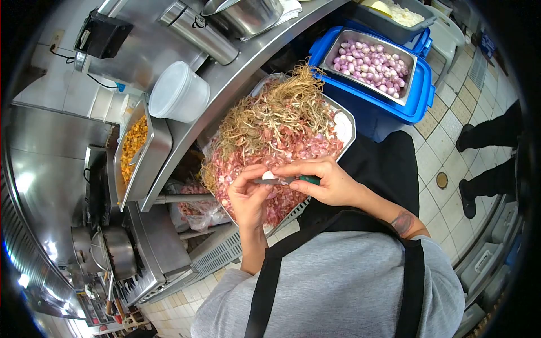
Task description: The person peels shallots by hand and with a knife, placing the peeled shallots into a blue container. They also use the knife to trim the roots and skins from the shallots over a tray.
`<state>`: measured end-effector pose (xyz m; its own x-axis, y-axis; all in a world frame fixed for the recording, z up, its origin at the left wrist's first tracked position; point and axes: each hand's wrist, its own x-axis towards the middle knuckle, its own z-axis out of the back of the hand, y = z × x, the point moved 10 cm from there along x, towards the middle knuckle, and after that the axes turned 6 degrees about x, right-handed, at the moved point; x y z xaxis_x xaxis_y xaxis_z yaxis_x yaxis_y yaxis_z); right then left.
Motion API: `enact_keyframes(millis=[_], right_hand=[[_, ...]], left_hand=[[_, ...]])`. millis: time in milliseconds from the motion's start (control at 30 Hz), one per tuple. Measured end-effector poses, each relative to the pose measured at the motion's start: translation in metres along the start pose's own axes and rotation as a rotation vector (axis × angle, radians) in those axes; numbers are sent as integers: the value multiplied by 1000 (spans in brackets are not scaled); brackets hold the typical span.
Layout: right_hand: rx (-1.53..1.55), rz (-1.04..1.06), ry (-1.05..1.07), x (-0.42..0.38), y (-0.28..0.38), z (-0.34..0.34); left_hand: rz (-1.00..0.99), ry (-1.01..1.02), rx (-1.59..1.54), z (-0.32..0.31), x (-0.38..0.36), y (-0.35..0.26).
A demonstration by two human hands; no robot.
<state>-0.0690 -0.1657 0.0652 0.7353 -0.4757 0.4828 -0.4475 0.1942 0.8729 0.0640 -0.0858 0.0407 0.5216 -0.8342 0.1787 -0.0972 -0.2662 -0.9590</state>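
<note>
1. The small pale bulb (267, 175) should be kept steady: it is held at the fingertips of the left hand (249, 194), with thumb and forefinger apparently clamped on it, above the heaped pink skins (265, 158).

2. The knife (309, 179) is best gripped short, as is done here: the fingers of the right hand (332, 180) are closed around its green handle, and the forefinger is stretched forward to the bulb.

3. Small, shallow strokes are called for, so that skin is lifted and little flesh is lost (which way the cutting edge faces cannot be told at this size).

4. The left thumb should be kept clear of the blade's path, since blade and fingertips are very close together; a damp bulb could well slip.

5. The work is best done directly over the tray (350, 135), so that scraps are caught among the skins and dry roots (276, 112).

6. Clean bulbs should be kept apart from the waste, as the purple-white bulbs (372, 62) are in the steel pan (360, 85), set on the blue container (360, 110) beyond the tray.
</note>
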Motion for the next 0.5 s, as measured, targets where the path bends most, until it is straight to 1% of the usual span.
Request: enact_keyframes(millis=[67,167,267,367,467,500], right_hand=[[13,-2,9,-1,0,-1],[-29,-70,33,-2,0,0],[-11,94,-73,-5,5,4],[489,-370,-13,-15,-38,-7],[566,-328,-86,-11,-37,-2],[521,-333,-105,-12,-38,1]], left_hand=[[16,16,-34,-6,-1,-3],[-39,62,26,-12,0,-7],[-35,53,41,-13,-2,-7],[-44,47,25,-12,-2,-4],[-59,81,68,-19,-5,-6],[-58,83,69,-20,-5,-6]])
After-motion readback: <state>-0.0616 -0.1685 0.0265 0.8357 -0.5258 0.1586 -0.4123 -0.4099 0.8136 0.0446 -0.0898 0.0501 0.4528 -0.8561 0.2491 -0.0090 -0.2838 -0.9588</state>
